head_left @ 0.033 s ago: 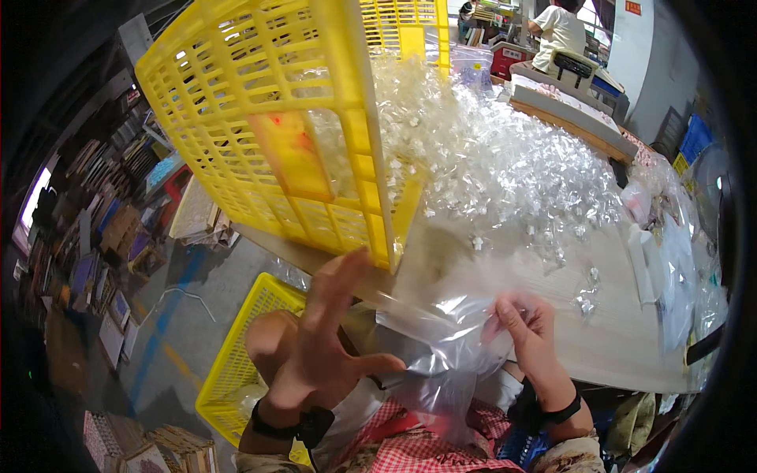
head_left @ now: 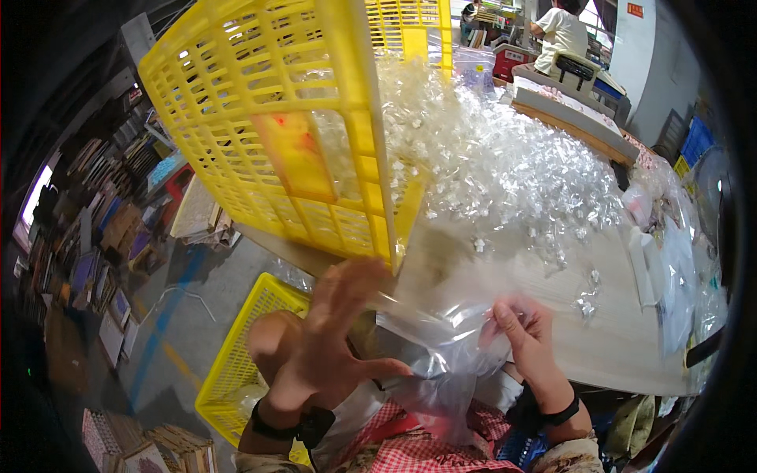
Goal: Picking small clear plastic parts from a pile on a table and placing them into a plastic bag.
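The head view looks down at a pale wooden counter. A big heap of small clear plastic pieces covers the far part of the counter. A large yellow plastic crate with a grid of holes stands tilted at the counter's left edge, right beside the heap, and some pieces show through its holes.

At the near edge of the counter is a thin clear plastic bag. The right hand pinches the bag's right side with its fingers pressed together. The left hand has its fingers spread wide and touches the bag's left side, just under the crate's low corner. Both wrists wear black bands.

A second yellow plastic basket sits on the floor, below the counter's left edge.
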Motion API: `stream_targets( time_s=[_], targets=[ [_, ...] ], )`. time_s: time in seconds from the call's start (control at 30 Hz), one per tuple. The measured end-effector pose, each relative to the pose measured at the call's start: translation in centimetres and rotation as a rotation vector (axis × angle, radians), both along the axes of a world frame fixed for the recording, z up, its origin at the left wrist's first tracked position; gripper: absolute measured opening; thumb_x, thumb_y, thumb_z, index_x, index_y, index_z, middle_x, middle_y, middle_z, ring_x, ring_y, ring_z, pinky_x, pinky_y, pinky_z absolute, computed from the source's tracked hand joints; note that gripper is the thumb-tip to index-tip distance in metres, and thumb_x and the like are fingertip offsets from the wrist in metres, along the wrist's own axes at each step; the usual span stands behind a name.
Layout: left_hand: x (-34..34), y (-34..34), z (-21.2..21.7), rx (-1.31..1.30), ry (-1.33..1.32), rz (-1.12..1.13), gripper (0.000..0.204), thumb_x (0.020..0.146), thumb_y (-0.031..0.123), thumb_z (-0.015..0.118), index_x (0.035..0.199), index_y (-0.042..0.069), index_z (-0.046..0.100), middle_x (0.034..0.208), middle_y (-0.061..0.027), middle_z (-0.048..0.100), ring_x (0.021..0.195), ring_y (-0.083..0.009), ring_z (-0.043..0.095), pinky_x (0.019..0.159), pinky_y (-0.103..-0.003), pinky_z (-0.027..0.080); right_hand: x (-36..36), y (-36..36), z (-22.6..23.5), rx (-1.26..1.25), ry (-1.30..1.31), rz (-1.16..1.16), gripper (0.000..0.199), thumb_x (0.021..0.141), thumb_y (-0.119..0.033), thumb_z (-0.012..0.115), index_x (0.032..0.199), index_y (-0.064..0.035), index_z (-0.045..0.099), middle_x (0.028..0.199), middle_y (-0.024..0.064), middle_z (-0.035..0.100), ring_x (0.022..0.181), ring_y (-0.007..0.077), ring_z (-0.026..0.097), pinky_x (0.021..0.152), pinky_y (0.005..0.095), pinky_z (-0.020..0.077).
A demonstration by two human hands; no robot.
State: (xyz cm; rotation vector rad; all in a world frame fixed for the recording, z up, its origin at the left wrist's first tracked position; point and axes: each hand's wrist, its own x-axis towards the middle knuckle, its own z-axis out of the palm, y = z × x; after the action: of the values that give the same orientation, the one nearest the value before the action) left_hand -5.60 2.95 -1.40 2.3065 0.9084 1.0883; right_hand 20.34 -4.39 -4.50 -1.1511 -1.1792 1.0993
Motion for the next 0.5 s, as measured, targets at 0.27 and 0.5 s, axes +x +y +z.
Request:
stream_targets(
  time_s=[0.27,0.5],
  targets=[
    [-1.1,2.5,-4.1,0.17,0.139,-0.356,0.039,0.082,0.023,0.069,0.114,0.003,0.06,0.107,-0.0143,0.062,0.107,-0.0315,0.057,0.097,-0.049,0.038,-0.8,-0.8,-3.0,0.241,-0.117,0.099,0.018,0.091,-0.009,0.059,0.104,0.0031,0.062,0.089,0.0083,0.066,0.084,0.0127,0.063,0.078,0.0281,0.05],
    [-6.9,0.2,-7.5,-0.091,-0.068,-0.071,0.02,0.082,0.008,0.064,0.102,0.006,0.062,0.09,-0.0112,0.064,0.084,-0.0283,0.063,0.07,-0.036,0.051,-0.8,-3.2,-15.3,0.578,-0.685,0.011,0.06,0.081,-0.035,0.071,0.133,-0.016,0.05,0.139,0.014,0.042,0.127,0.0393,0.04,0.101,0.0521,0.0356]
  ],
)
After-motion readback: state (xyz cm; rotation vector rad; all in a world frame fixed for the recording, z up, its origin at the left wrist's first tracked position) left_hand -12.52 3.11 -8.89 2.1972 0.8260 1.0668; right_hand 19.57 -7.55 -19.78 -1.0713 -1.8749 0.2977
